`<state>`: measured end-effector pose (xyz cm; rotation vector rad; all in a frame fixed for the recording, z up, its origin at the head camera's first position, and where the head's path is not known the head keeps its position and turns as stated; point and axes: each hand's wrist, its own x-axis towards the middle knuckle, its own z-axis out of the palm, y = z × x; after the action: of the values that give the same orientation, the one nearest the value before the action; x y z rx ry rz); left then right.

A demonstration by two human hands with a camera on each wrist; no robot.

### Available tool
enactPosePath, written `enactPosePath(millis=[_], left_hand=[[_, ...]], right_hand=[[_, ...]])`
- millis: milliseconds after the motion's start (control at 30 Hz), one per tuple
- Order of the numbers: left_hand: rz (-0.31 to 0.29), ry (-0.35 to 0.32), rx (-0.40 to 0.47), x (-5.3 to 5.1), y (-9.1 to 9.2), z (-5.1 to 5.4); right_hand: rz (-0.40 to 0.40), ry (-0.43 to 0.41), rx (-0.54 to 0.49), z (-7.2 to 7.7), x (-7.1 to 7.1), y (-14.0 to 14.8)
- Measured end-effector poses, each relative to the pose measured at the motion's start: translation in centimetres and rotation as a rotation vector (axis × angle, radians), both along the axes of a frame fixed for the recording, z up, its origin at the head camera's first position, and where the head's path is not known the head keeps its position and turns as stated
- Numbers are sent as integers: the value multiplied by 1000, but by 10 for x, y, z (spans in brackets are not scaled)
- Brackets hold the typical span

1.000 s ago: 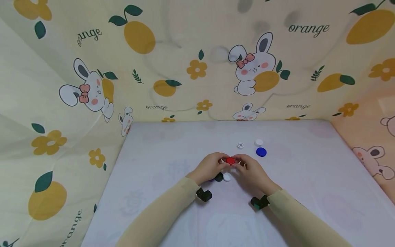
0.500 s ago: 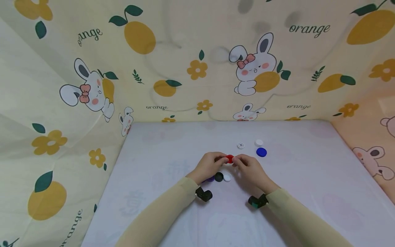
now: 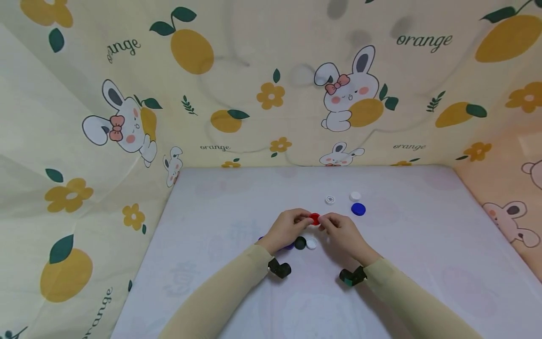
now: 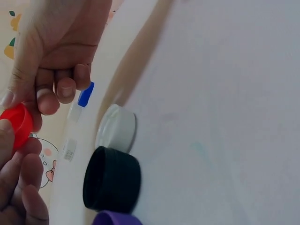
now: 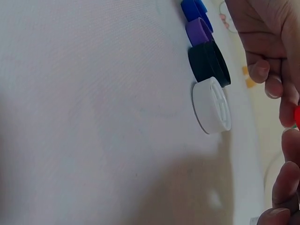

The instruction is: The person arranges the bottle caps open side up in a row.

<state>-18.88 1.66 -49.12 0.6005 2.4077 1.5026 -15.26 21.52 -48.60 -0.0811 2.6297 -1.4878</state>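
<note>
A red bottle cap [image 3: 315,219] is held up off the table between both hands, its hollow side partly showing in the left wrist view. My left hand [image 3: 289,230] pinches its left edge with thumb and fingers. At the opposite edge, the thumb and fingertips of my right hand [image 3: 344,234] grip it too. Just below the hands, a white cap [image 3: 311,243], a dark green-black cap [image 3: 300,243] and a purple cap [image 4: 116,219] stand in a row on the table. A blue cap [image 5: 192,9] continues that row, mostly hidden by my left wrist in the head view.
Farther back lie a small white cap with a square mark [image 3: 330,200], another white cap [image 3: 354,196] and a blue cap [image 3: 358,209]. The pale table [image 3: 406,226] meets a printed cloth [image 3: 241,94] at its back and sides.
The red cap has been tilted between the fingers and shifted slightly away. The right hand has edged left, with its fingers closer about the cap. The caps on the table stay put.
</note>
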Motion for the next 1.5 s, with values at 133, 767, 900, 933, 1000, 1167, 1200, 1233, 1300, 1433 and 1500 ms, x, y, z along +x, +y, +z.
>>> enactPosePath(millis=[133, 767, 900, 933, 1000, 1167, 1200, 1233, 1300, 1433, 1500], left_hand=[[-5, 12, 37, 0, 1, 1], [-47, -41, 77, 6, 8, 9], [-65, -27, 61, 7, 11, 7], [-68, -16, 50, 7, 12, 7], [-74, 15, 21, 7, 13, 6], [-99, 61, -68, 8, 16, 6], [-107, 62, -85, 9, 17, 6], [-113, 65, -101, 9, 18, 5], [-127, 76, -133, 9, 19, 3], [-151, 129, -227, 12, 22, -1], [-162, 166, -288, 15, 24, -3]], right_hand=[[1, 21, -25, -1, -1, 1], [70, 150, 92, 6, 6, 12], [74, 148, 123, 6, 8, 16], [75, 148, 133, 5, 8, 18], [79, 142, 143, 5, 10, 20], [94, 129, 154, 3, 13, 25], [96, 128, 155, 2, 14, 26], [100, 127, 158, 1, 15, 27], [102, 118, 164, 0, 16, 29], [110, 70, 180, -4, 18, 31], [119, 41, 194, -6, 19, 33]])
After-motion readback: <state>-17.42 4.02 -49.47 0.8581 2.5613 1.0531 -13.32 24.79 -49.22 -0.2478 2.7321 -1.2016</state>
